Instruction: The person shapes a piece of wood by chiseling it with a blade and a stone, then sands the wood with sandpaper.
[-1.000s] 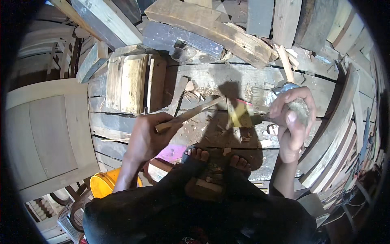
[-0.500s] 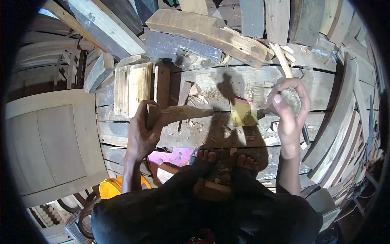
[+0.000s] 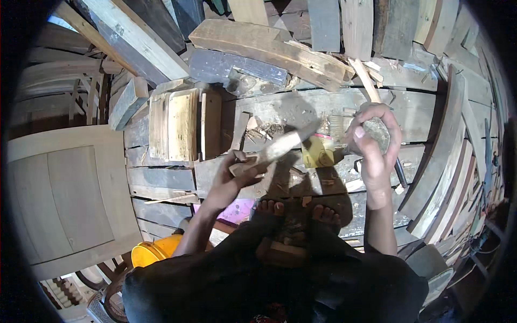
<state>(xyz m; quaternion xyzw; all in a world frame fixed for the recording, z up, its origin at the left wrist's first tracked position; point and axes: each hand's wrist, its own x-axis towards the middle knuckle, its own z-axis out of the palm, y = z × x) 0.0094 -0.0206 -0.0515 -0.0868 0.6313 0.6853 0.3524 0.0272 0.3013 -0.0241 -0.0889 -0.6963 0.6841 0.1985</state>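
Observation:
My left hand [image 3: 230, 183] is closed around the thick end of a tapered piece of wood [image 3: 284, 144]. Its narrow end points away to the upper right, over the plank floor. To the right, the fingers of my right hand [image 3: 378, 161] curl around a roundish block [image 3: 377, 134] with a mottled grey face; its exact kind is unclear. A dark rod [image 3: 400, 173] shows beside that wrist, and I cannot tell whether it joins the block. Between the hands, a yellow sheet [image 3: 318, 152] with a pink edge lies on the floor, partly in shadow.
Wood shavings [image 3: 264, 129] litter the plank floor [image 3: 161, 177]. Short boards [image 3: 182, 125] stand at the left, near a panelled wooden door [image 3: 81, 199]. A heavy timber [image 3: 242, 40] lies across the back. Curved planks [image 3: 441, 161] line the right, and a yellow container [image 3: 149, 253] sits near my left leg.
My left hand has moved right and turned the wood, so its narrow end now points up and away. My right hand keeps its grip, shifted only slightly in view.

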